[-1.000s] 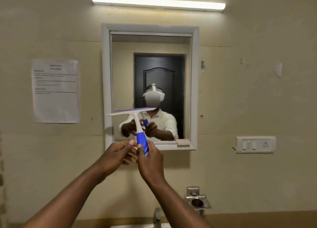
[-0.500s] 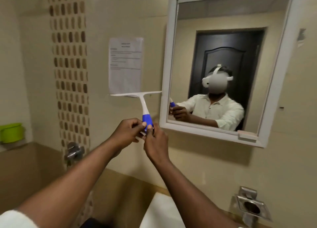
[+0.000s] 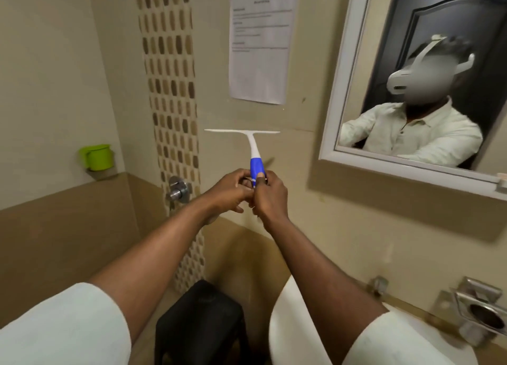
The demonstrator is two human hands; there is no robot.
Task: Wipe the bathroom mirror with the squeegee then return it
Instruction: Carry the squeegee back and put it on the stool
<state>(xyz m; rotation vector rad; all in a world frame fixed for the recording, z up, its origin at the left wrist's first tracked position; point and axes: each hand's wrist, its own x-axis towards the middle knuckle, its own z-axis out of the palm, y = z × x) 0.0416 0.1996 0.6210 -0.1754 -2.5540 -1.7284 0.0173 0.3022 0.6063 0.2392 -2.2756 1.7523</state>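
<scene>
**Squeegee held off to the side of the mirror, wall hook close by**

Both hands are closing around the bottom of the squeegee (image 3: 253, 156): the right hand (image 3: 270, 193) is gripping the blue handle with the thumb pressed on its front, while the left hand (image 3: 233, 190) is pinching at the handle's lower end, where something small and dark is showing between the fingers. Its white blade is standing level and upright against the beige wall, left of the mirror (image 3: 428, 71) and below the paper notice (image 3: 260, 40), well clear of the glass.

Judging from this, the risk is fumbling at the handle's end: two hands are crowding one short grip, and a slip could be dropping the tool toward the white sink (image 3: 285, 323) or the black stool (image 3: 200, 318) underneath. A small peg-like shape (image 3: 270, 160) is showing just right of the handle; missing it would be leaving the tool unhung.

Around it, a tiled bathroom is showing: a mosaic strip (image 3: 170, 90), a wall tap (image 3: 178, 190), a green mug (image 3: 97, 156) on a ledge, and a steel soap holder (image 3: 477, 309) beside the sink.
</scene>
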